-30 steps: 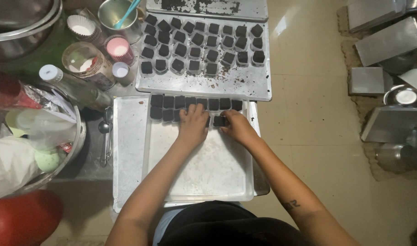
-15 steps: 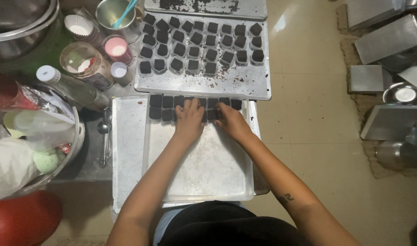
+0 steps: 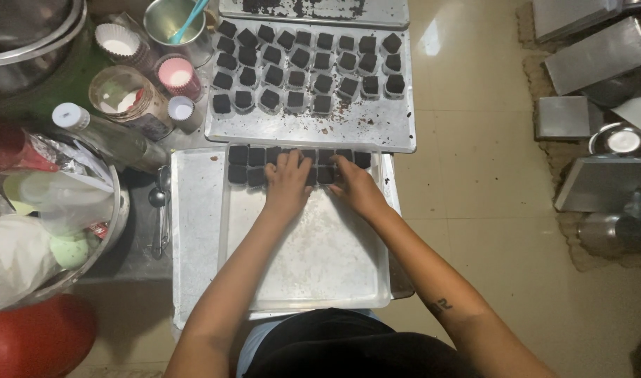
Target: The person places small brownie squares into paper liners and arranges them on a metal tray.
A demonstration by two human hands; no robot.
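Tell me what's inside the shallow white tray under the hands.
Dark brown squares line the white tray's far edge in two rows. The left hand and right hand cover some; the rest holds crumbs.

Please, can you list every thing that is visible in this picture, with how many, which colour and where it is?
dark squares: two rows, dark brown, far end of near tray
near tray: one, pale, in front of person
far tray: one, metal, beyond near tray, holds many dark squares in cups
paper cup stacks: several, white and pink, upper left
metal cup: one, with blue stick, top left
bottle: one, clear, white cap, left
metal tins: several, grey, right floor
left hand: on dark squares
right hand: on dark squares
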